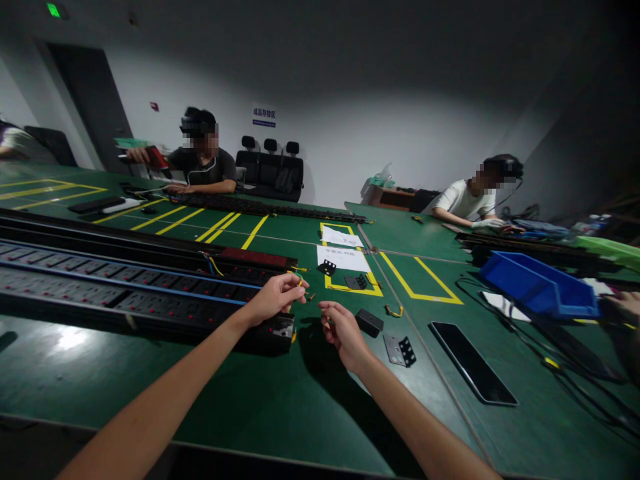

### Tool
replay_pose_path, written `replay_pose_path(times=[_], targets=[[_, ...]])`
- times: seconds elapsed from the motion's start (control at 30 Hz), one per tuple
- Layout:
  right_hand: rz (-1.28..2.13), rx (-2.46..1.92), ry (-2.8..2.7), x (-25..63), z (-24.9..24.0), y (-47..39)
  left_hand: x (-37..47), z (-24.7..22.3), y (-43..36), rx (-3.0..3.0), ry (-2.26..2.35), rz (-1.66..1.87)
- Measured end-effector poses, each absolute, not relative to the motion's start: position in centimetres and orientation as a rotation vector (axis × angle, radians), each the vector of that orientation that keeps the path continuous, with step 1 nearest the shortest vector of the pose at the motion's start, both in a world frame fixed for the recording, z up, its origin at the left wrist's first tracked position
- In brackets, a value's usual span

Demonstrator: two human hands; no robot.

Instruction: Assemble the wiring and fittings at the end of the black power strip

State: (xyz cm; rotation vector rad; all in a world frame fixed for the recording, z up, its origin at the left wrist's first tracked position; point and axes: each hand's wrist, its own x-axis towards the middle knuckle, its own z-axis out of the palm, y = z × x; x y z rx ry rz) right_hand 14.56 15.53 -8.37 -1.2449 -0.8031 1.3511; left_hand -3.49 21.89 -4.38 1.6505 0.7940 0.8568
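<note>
On the green worktop [260,407], work looks partway: the left hand's grip pinches a thin wire [301,283] beside the power strips' [175,308] ends, the right hand [345,332] curls nearby, contents unclear, and a metal bracket [395,350] lies loose.

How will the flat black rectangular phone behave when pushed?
The flat black rectangular phone should feel stiff, being one rigid-looking slab. Its smooth face may prove slippery. Lying flat on the green tabletop, it would probably slide rather than tip.
</note>
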Motion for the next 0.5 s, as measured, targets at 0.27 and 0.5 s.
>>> replay_pose_path(times=[0.27,0.5], targets=[[1.351,-1.242,-0.769,14.4,-8.4,15.8,-3.0,-4.2,20.7,2.025,0.903,0.871],[1.367,-1.208,-0.756,14.5,-8.2,15.9,-4.7,-1.5,18.8,2.602,1.048,0.691]])
